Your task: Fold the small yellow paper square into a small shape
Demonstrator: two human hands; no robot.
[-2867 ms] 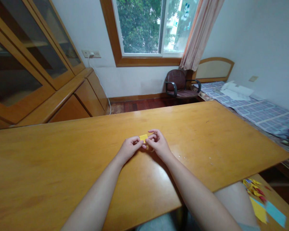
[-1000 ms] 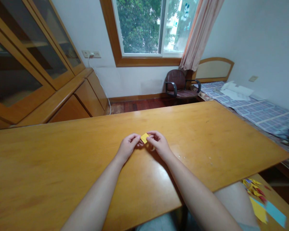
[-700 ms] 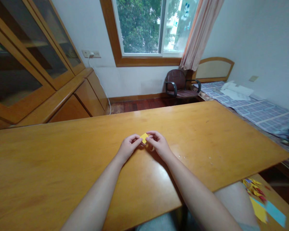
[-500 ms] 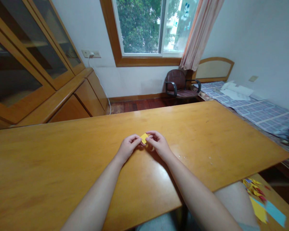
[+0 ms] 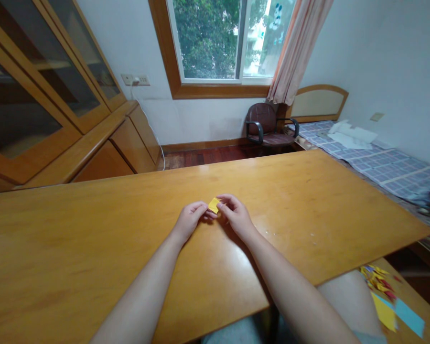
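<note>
Head view shows a small yellow paper (image 5: pixel 213 205) over the wooden table (image 5: pixel 93 239), pinched between thumb and fingers of the right hand (image 5: pixel 234 211). At its other edge the left hand (image 5: pixel 191 219) is narrowly curled; whether it grips cannot be told. A blue sheet (image 5: pixel 410 317) lies at lower right.

The glossy wooden table (image 5: pixel 93 229) bears small pale specks (image 5: pixel 312 234).
</note>
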